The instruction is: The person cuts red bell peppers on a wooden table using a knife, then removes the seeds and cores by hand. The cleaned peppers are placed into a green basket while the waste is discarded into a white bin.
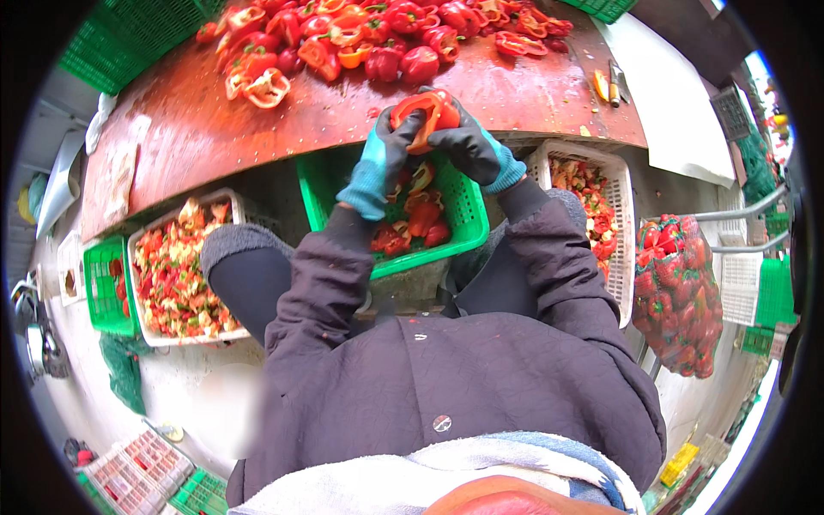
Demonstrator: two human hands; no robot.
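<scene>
Both hands wear teal gloves with black palms and fingers. An opened red bell pepper (426, 119) is held between them, above the near edge of the table. My left hand (394, 145) grips its left side, the thumb at the cut opening. My right hand (470, 145) holds its right side. Under the hands stands a green plastic basket (421, 262) with red pepper pieces (423, 219) inside. Whole and halved red peppers (383, 63) are heaped on the reddish table (322, 119). A knife (614, 90) lies at the table's right beside an orange pepper piece (600, 84).
White crates of pepper scraps stand at left (183, 277) and right (595, 212). A smaller green basket (111, 290) is farther left. A mesh sack of red peppers (679, 296) is at right, near metal rails (740, 214). A large green crate (132, 45) stands at upper left.
</scene>
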